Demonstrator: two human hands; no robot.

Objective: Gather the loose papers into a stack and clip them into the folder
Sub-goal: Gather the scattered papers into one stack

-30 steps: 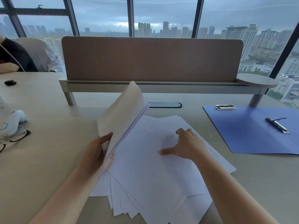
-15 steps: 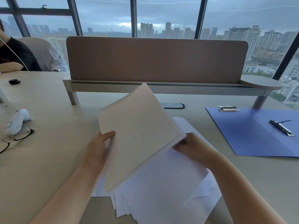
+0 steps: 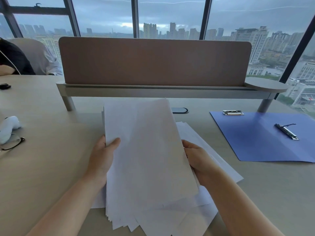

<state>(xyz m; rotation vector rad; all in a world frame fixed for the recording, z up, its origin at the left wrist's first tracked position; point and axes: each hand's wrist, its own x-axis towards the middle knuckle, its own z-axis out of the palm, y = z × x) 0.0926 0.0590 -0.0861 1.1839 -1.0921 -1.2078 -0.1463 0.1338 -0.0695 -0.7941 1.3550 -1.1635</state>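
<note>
Head view: both hands grip a thick bundle of white paper sheets, raised off the pale beige bench. The left hand clamps the bundle's left edge, thumb laid across the front sheet. The right hand holds the right edge, fingers curled behind the paper. The bundle sits squarely between the two hands, its top tilted away toward the brown divider panel. Beneath it, more loose white sheets lie fanned on the bench, corners poking out at the near edge and to the right. Well apart on the right, the open blue folder lies flat, one metal clip on its inner face, another silver clip at its far edge.
</note>
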